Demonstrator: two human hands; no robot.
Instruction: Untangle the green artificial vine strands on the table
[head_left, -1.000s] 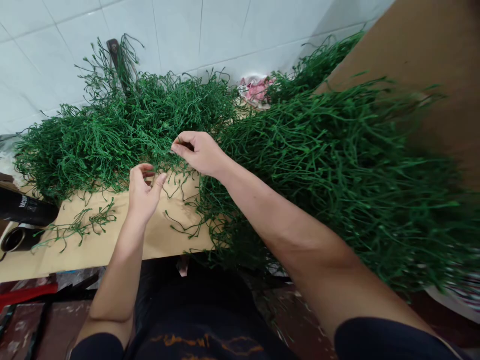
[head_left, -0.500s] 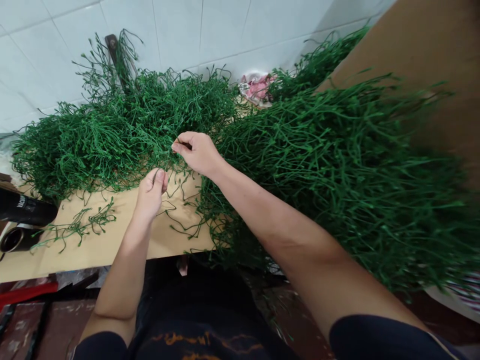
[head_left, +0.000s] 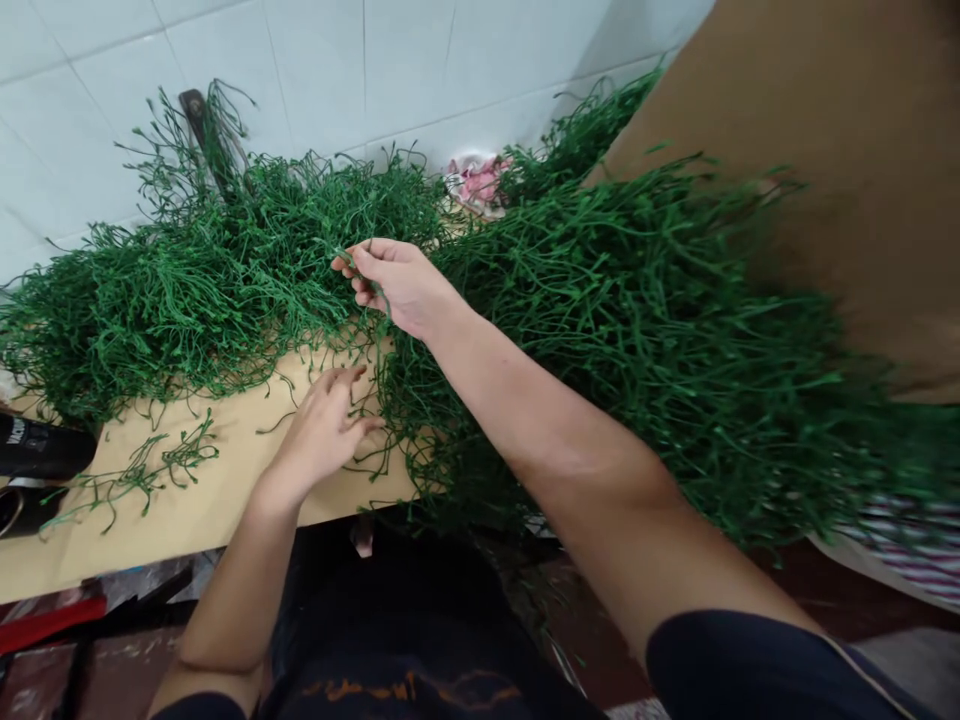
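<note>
My right hand (head_left: 397, 280) is closed in a pinch on a thin green stem (head_left: 382, 297), part of which crosses the fingers and palm. It hovers in front of a long heap of green stems (head_left: 247, 260) with small knobbed tips. Below it, my left hand (head_left: 322, 425) has its fingers apart and nothing visible in them. Its fingertips are close to a few loose stems (head_left: 375, 460) on the tan board (head_left: 247, 440). A second, larger pile of green stems (head_left: 585, 290) spreads to the right, partly behind my right forearm.
A small bunch of stems (head_left: 180, 455) lies at the board's left. Beside it are a black cylinder (head_left: 41, 445) and a dark cup (head_left: 19, 505). A pink-and-white cloth (head_left: 480, 185) sits by the tiled wall (head_left: 322, 80). A large brown sheet (head_left: 810, 150) rises at right.
My left hand has gone from closed to open and moved right and nearer to me. My right hand has turned, showing a stem across its fingers. The whole view has shifted slightly.
</note>
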